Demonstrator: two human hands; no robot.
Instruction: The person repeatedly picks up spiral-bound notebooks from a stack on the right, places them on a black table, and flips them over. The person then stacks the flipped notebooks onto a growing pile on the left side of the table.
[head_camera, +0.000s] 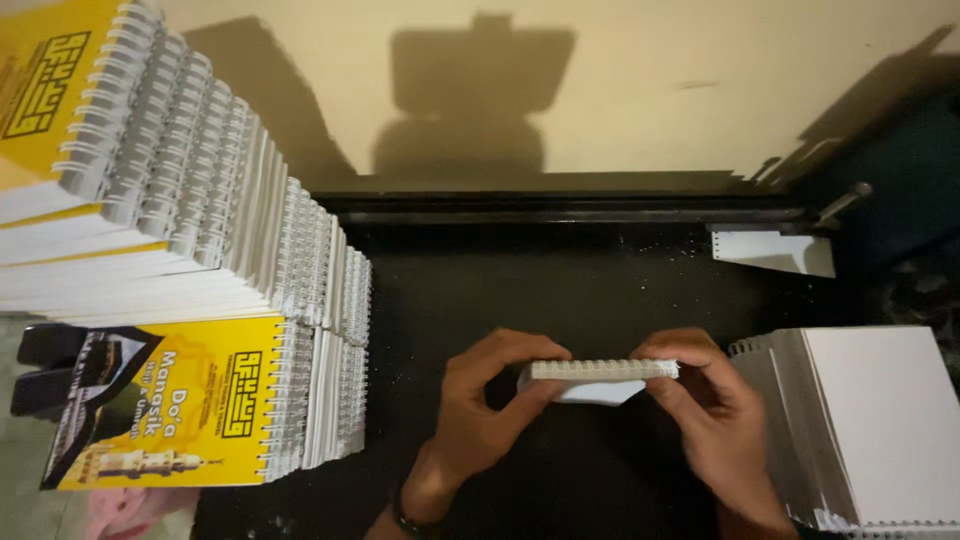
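Both my hands hold one small white booklet (598, 380) with a white wire spiral along its top edge, just above the black work surface (560, 280). My left hand (480, 405) grips its left end with thumb and fingers. My right hand (705, 405) grips its right end the same way. The booklet's pages hang below the spiral and are partly hidden by my fingers.
Tall stacks of spiral-bound booklets with yellow covers (170, 400) fill the left side. A stack of white spiral-bound pads (860, 430) lies at the right. A black bar with a lever handle (845, 203) runs along the back, under a beige wall.
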